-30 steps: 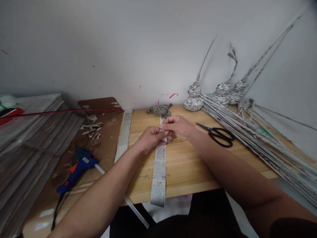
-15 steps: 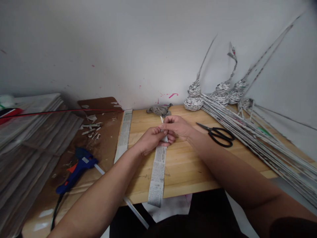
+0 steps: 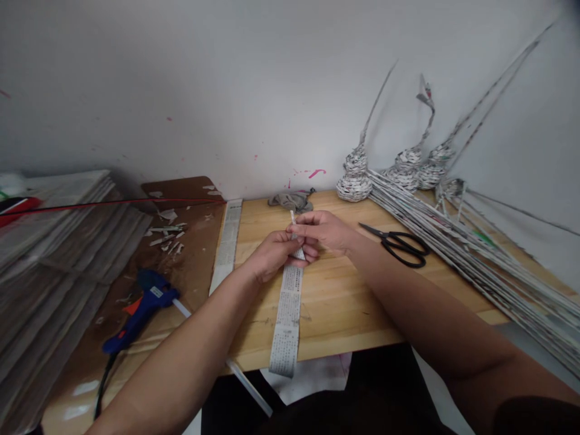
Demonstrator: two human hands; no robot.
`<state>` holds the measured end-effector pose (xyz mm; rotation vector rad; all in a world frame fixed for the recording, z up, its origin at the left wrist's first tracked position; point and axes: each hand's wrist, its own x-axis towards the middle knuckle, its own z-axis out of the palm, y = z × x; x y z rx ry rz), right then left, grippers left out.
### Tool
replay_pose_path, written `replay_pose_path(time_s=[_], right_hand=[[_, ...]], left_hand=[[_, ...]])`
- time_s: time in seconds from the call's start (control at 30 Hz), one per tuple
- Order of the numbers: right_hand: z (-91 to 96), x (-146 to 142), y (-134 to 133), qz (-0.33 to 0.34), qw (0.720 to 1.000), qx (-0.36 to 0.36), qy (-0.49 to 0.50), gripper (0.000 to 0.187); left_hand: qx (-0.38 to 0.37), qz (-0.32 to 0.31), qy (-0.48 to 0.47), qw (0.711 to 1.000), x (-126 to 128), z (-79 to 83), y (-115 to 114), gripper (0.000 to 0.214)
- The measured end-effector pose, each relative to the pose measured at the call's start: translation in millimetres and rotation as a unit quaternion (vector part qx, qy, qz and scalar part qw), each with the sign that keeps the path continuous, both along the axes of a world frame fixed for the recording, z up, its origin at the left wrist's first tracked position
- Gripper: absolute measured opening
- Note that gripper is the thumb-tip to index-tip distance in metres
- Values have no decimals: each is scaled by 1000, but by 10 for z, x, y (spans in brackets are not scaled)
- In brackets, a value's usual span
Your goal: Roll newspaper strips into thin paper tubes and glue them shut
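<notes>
A newspaper strip point(image 3: 288, 314) runs from both hands toward me, its near end hanging over the table edge. Its far end is rolled into a thin, pointed tube whose tip stands out above the fingers. My left hand point(image 3: 275, 254) is closed on the strip, thumb pressed at the rolled part. Pinching the tube near its tip, my right hand point(image 3: 324, 232) has its thumb and index finger together, the other fingers curled behind the paper. Some fingertips are hidden. A grey cloth point(image 3: 290, 200) lies just beyond the hands.
Black-handled scissors point(image 3: 405, 246) and a bundle of paper sticks point(image 3: 444, 235) lie to the right, before woven paper gourd shapes point(image 3: 354, 180). At left are a blue glue gun point(image 3: 140, 311), paper scraps point(image 3: 168, 237), stacked newspapers point(image 3: 67, 272) and another newspaper strip point(image 3: 228, 241).
Both hands stay nearly in place, still gripping the strip. The rolled tip has shifted slightly left, and more of the printed roll shows between the fingers.
</notes>
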<state>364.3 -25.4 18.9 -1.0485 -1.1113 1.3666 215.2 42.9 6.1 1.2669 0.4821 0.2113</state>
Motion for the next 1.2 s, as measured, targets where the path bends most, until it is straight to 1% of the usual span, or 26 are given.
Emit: replay_pose_path(time_s=[0.07,0.2,0.33,0.47,0.53,0.7,0.8,0.93,1.0,1.1,1.2], right_hand=[[19,8,-7,-9,1000,2,-4,32],[12,-10,-3,-54,998,-21,15,35],[-19,-21,15,-69,996,-35,35,37],[7,-32,21,-123,990,-53,39,38],[23,-44,20,-135,988,-59,40,38],[-12,-59,29,-132,989,-53,46,41],[-23,-52,22,-114,991,-50,48,41],[35,-41,-6,-75,995,-62,20,39],[59,-36,-8,-76,996,-53,-4,37],[57,-23,14,-129,990,-17,-50,36],[30,-11,45,-197,975,21,-104,35]], left_hand=[[0,-3,0,1000,-2,-2,6,37],[19,-9,9,1000,-3,16,-7,39],[44,-14,22,999,0,39,-32,41],[43,-14,24,999,3,34,-47,43],[42,-20,23,999,4,23,-51,44],[49,-30,14,998,7,-4,-50,48],[40,-35,10,999,2,-6,-40,49],[27,-38,18,999,-16,18,-24,47],[28,-38,27,999,-22,28,-22,47],[42,-48,41,997,-22,27,-30,47],[46,-44,49,997,-12,23,-42,43]])
